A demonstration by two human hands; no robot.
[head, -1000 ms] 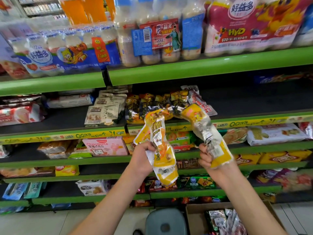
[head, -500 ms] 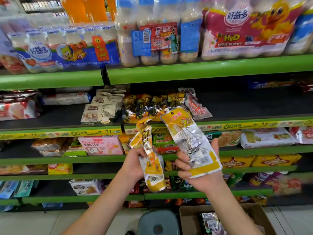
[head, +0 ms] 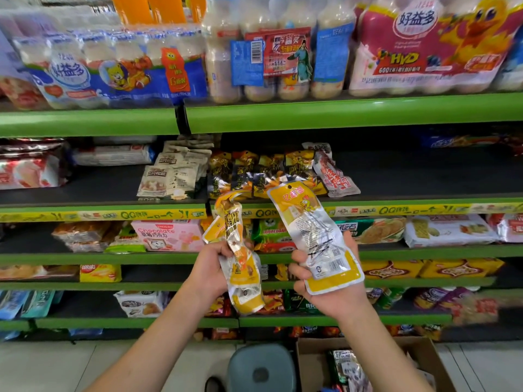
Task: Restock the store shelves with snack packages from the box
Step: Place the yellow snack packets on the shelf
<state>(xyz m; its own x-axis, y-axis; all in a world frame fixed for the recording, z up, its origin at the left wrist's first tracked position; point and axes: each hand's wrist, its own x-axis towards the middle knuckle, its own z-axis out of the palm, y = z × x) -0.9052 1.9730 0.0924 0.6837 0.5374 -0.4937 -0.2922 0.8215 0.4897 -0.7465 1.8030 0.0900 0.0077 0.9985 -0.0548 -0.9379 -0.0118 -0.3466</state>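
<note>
Where snacks crowd, green shelves (head: 339, 111), floor (head: 56, 366).

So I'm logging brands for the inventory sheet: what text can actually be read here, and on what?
"好益多": pink drink multipack
"HYD": same pack
"好益多": blue drink multipack
"Chocolate": pink box
"QQ": yellow shelf strip
Print and barcode on the pouch in the right hand: too small to read.

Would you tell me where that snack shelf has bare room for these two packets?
Bare dark shelf lies right of the red-and-white packet, and a smaller patch left of the beige pouches. The yellow-black packets in the middle are crowded and overlapping.
</note>
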